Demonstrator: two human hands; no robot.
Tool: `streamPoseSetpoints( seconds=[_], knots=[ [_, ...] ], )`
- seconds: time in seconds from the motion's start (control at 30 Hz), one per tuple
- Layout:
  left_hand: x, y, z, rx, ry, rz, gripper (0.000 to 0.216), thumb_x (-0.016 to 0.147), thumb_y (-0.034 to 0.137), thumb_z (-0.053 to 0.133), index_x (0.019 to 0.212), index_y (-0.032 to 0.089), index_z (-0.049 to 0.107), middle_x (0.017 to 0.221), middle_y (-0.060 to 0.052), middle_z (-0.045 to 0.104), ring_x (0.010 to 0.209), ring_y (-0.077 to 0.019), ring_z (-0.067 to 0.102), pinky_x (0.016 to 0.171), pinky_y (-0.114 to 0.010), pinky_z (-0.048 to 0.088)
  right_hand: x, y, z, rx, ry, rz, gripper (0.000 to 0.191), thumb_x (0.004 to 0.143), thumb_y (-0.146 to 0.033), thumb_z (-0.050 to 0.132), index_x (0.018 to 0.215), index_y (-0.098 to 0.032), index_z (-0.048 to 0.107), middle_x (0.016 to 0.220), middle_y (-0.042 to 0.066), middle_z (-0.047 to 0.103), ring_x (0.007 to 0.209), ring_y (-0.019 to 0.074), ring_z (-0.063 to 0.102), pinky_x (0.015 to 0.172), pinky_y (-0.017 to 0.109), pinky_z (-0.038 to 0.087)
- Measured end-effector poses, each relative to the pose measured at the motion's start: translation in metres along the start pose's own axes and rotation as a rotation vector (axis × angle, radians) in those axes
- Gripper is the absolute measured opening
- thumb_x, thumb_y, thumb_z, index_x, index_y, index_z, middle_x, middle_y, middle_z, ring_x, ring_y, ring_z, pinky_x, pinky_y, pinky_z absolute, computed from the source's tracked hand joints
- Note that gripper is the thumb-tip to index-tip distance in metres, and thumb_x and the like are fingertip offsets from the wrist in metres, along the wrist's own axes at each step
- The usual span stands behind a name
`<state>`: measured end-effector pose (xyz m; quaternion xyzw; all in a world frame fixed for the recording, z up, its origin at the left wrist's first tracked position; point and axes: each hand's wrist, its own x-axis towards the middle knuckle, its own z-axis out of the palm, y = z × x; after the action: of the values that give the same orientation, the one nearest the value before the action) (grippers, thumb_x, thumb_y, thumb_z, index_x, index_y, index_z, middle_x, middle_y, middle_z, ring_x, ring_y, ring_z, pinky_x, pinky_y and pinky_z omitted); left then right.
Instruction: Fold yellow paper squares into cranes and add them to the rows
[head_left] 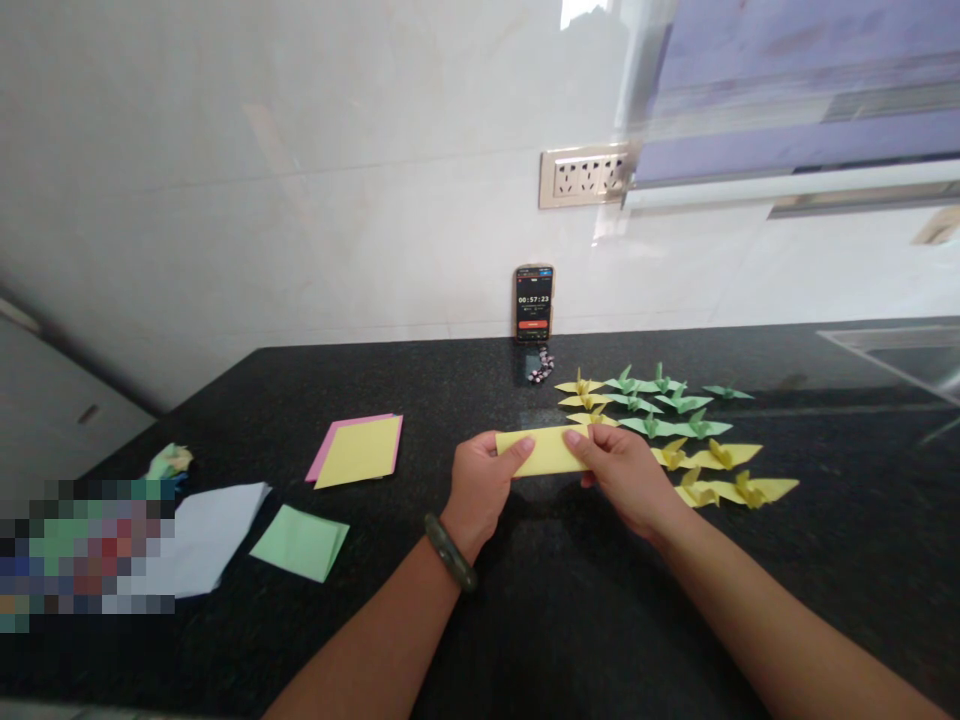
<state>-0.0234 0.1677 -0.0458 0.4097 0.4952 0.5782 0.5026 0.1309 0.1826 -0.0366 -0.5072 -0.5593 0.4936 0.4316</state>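
Observation:
Between my two hands is a yellow sheet of paper (546, 452), folded into a long rectangle and held up above the dark counter. My left hand (484, 485) pinches its left end, thumb on top; a dark bangle (450, 553) circles that wrist. At the other end, my right hand (626, 470) grips the paper with its thumb pressed on the near face. The fingers behind the paper are mostly hidden. Just beyond and to the right of my right hand stand rows of folded paper cranes, some green (652, 426), some yellow (724, 456).
On the left lie a stack of yellow and pink paper squares (360, 452), a folded green paper (300, 543) and white sheets (210, 535). A phone (533, 305) showing a timer leans on the wall, a beaded strap (541, 366) before it. The black counter (420, 640) runs underneath.

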Motion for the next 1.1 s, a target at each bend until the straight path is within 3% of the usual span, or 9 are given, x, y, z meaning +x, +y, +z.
streamPoseSetpoints(
  seconds=[0.6,0.77,0.93,1.1],
  knots=[
    [0.001,-0.001,-0.001,0.020,0.003,0.003,0.029,0.061,0.038,0.071,0.072,0.011,0.065,0.067,-0.004,0.066,0.060,-0.0142,0.058,0.057,-0.025,0.044,0.000,-0.001,0.001,-0.049,0.014,-0.012,0.036,0.074,-0.049,0.055,0.059,-0.016,0.052,0.052,-0.002,0.045,0.046,0.0091,0.038,0.043,0.021,0.035],
    [0.001,0.000,-0.001,0.054,-0.006,-0.015,0.026,0.059,0.035,0.072,0.065,0.012,0.063,0.061,-0.001,0.063,0.054,-0.0117,0.055,0.051,-0.022,0.041,0.000,-0.003,-0.002,-0.164,0.028,-0.080,0.035,0.075,-0.047,0.053,0.056,-0.017,0.050,0.049,-0.002,0.044,0.045,0.0095,0.037,0.042,0.022,0.031],
    [0.001,0.008,-0.002,0.069,-0.083,-0.046,0.027,0.054,0.028,0.075,0.075,0.013,0.065,0.061,-0.001,0.062,0.053,-0.0110,0.054,0.051,-0.021,0.041,0.002,-0.006,-0.009,-0.458,0.064,-0.246,0.036,0.076,-0.041,0.051,0.050,-0.019,0.040,0.048,-0.003,0.039,0.048,0.0108,0.036,0.046,0.024,0.027],
    [0.001,0.010,-0.005,0.225,-0.237,0.018,0.025,0.061,0.030,0.069,0.079,0.013,0.070,0.068,-0.006,0.066,0.056,-0.0131,0.055,0.051,-0.022,0.040,0.001,-0.004,-0.008,-0.553,-0.022,-0.297,0.034,0.078,-0.038,0.048,0.051,-0.019,0.040,0.050,-0.003,0.038,0.050,0.0114,0.036,0.048,0.024,0.027]
  ],
)
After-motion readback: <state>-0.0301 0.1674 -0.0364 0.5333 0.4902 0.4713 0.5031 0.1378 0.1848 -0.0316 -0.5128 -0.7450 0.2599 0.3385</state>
